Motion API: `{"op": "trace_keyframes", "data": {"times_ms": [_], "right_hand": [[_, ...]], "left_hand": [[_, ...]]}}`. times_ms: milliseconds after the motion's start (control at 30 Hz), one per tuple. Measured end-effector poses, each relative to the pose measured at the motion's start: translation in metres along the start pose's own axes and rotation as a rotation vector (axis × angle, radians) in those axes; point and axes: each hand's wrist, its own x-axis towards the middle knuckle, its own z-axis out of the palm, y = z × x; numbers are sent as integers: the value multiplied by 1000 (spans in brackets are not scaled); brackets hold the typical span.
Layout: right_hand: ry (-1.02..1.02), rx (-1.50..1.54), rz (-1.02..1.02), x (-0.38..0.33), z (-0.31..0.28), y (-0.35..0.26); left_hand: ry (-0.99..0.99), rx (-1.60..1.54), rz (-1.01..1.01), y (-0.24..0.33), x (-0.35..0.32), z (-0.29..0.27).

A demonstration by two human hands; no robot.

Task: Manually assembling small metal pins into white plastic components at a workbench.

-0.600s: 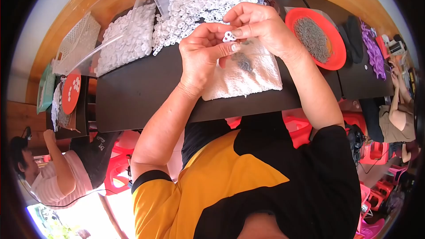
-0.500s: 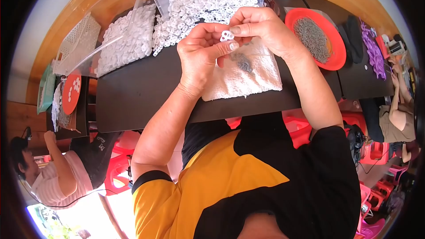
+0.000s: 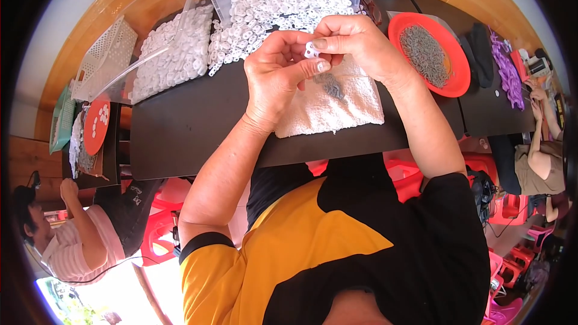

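Note:
A small white plastic piece with holes (image 3: 311, 52) is pinched between both hands above the table. My left hand (image 3: 275, 72) grips it from the left between thumb and fingers. My right hand (image 3: 363, 45) presses its thumb and fingertips against the upper right of the same piece. Fingers partly cover it, and I cannot make out whether anything else sits in the right fingertips. Beneath my hands lies a cream towel (image 3: 355, 108) with a small heap of tiny grey parts (image 3: 332, 89) on it.
Many white pieces (image 3: 241, 42) spill from a clear bin (image 3: 218, 0) at the back. Left of them is a flat batch of white pieces (image 3: 171, 63). A red plate (image 3: 454, 84) holds small grey parts (image 3: 424, 51) on the right. Other people sit at both sides.
Both hands have shifted slightly right and down, with the white piece still between them. My right fingers now cover more of its upper edge.

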Motion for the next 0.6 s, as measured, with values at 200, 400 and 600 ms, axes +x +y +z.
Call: {"op": "trace_keyframes", "data": {"times_ms": [200,400,600], "right_hand": [[-33,12,39,-3,-1,-7],[-103,122,90,-2,-2,-5],[-94,197,46,-5,6,-10]], "left_hand": [[-36,-7,12,1,-1,-3],[-27,-14,30,-1,-5,-3],[-34,9,64,7,-11,-1]]}}
